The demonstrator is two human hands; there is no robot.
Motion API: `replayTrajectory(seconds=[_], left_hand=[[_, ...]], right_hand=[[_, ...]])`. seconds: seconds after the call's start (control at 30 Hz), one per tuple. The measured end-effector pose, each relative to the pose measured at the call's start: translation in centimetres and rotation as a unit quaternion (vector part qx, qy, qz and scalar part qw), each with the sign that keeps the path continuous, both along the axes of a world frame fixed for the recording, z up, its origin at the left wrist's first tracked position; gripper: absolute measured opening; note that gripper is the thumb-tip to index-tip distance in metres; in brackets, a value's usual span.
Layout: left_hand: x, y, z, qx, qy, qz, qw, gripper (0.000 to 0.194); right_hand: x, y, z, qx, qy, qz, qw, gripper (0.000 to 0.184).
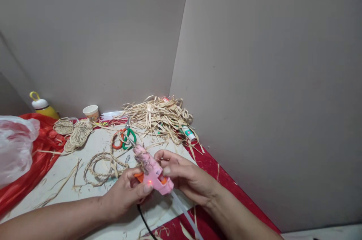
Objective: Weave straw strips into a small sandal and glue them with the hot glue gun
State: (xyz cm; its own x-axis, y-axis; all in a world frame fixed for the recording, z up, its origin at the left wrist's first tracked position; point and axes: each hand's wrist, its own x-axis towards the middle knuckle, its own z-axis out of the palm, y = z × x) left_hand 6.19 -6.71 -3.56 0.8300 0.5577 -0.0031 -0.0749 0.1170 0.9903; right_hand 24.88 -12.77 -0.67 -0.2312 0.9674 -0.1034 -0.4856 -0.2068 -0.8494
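A pink hot glue gun (154,174) with an orange trigger is held between my hands, its metal nozzle pointing up and left. Fibre scraps and dark residue cling to its front, and a red light glows on its side. A clear glue stick (186,213) sticks out of its back. My left hand (126,191) is closed around the trigger side, thumb on the pink body. My right hand (188,179) curls against the other side of the gun, thumb and forefinger at its edge. Just beyond the nozzle lie scissors (124,140) with orange and green handles.
A braided cord (97,168) lies coiled left of the gun. Woven fibre pieces (79,134) rest near red and clear plastic bags (17,145). Farther back are a paper cup (91,112), a yellow bottle (42,107), a raffia heap (158,115) and a white-green tube (188,132). Grey walls stand close behind.
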Motion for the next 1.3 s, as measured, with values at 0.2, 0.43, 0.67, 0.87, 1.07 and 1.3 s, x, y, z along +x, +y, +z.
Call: replayTrajectory(seconds=[0.2,0.43,0.67,0.87,1.07,1.3], left_hand=[[-0.1,0.4,0.1,-0.145,-0.075,0.037,0.986,0.043],[0.0,0.0,0.3,-0.154,-0.102,0.006,0.983,0.042],[-0.3,0.0,0.1,-0.157,-0.054,-0.007,0.986,0.048],[-0.5,-0.1,0.3,-0.145,-0.056,-0.031,0.987,0.05],[-0.5,-0.2,0.6,-0.15,-0.066,-0.027,0.986,0.047],[-0.4,-0.9,0.9,-0.154,-0.066,-0.056,0.984,0.046]], right_hand=[[1.3,0.9,-2.3,0.318,-0.354,-0.282,0.833,0.03],[0.0,-0.8,-5.2,0.534,-0.41,-0.335,0.659,0.057],[0.4,-1.9,-2.2,0.562,-0.466,-0.293,0.618,0.051],[-0.1,-3.1,-0.5,0.534,-0.495,-0.286,0.623,0.044],[-0.3,-3.2,-1.3,0.514,-0.492,-0.28,0.644,0.037],[-0.2,-2.4,-2.8,0.49,-0.446,-0.274,0.696,0.051]])
